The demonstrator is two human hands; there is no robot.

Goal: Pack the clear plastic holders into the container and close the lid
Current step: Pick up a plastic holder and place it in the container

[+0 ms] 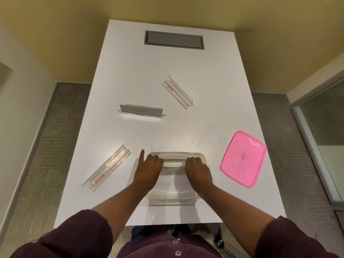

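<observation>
- The clear container [175, 194] sits open at the desk's [186, 127] near edge, with 1 holder marked "DOG" [174, 167] lying across its opening.
- The left hand [149, 171] and right hand [198, 173] grip that holder's 2 ends, fingers [155, 159] curled over it; the left index points away.
- The pink lid [243, 158] lies right of the container.
- 3 more holders lie outside: 1 left [107, 167], an "ELEPHANT" one [141, 110] beyond, another [178, 92] farther off.
- The hands hide the container's side walls.

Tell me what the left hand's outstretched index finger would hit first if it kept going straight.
Probably nothing soon: the left hand points up the bare table. The line passes right of the ELEPHANT holder, perhaps close; depth is unclear.
</observation>
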